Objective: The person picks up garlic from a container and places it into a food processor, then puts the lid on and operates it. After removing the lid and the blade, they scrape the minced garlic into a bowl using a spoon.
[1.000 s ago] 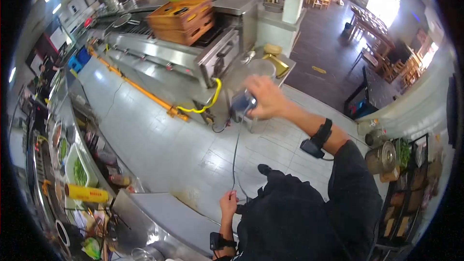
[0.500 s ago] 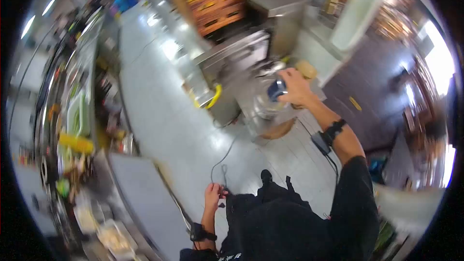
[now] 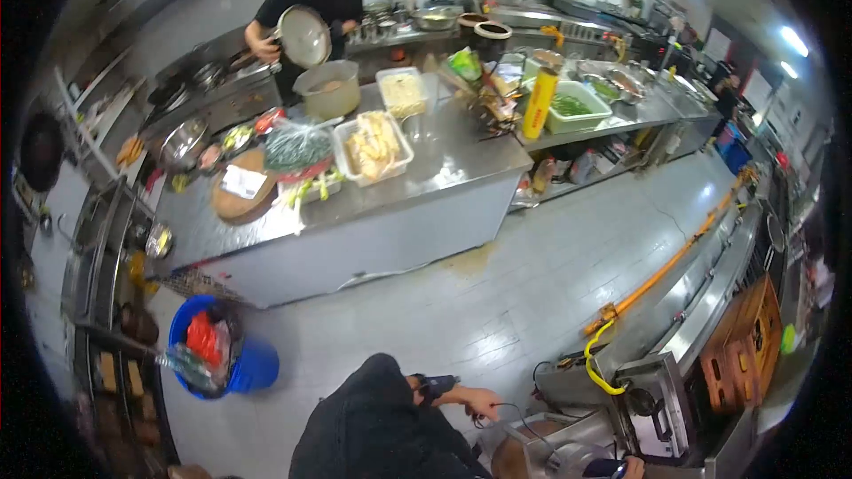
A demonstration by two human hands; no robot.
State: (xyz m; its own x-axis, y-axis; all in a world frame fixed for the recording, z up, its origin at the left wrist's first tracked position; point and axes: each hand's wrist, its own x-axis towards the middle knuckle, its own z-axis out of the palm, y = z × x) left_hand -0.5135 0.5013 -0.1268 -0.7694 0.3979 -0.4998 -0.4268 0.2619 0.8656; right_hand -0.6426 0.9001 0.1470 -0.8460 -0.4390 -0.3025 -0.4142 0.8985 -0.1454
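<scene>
My left hand (image 3: 482, 404), with a black band on the wrist, is closed on a thin dark cable (image 3: 524, 417) that curves toward the steel equipment. At the bottom edge, my right hand (image 3: 633, 467) is partly cut off by the frame, its fingers around a dark blue object (image 3: 605, 468). That object sits against a shiny rounded vessel (image 3: 572, 457). Beside them is a round brown board (image 3: 508, 459), only partly visible.
A steel counter (image 3: 461, 160) holds food trays and a yellow cylinder (image 3: 540, 104). Behind it a co-worker (image 3: 306, 0) holds a round lid (image 3: 304, 36). A blue bin (image 3: 253, 366) stands on the floor at left. An orange crate (image 3: 741, 350) and yellow hose (image 3: 590, 364) are at right.
The view has swung left, bringing the counter, bin and co-worker into sight. Both hands appear lower and farther right in the picture, my left still at the cable, my right still on the dark blue object.
</scene>
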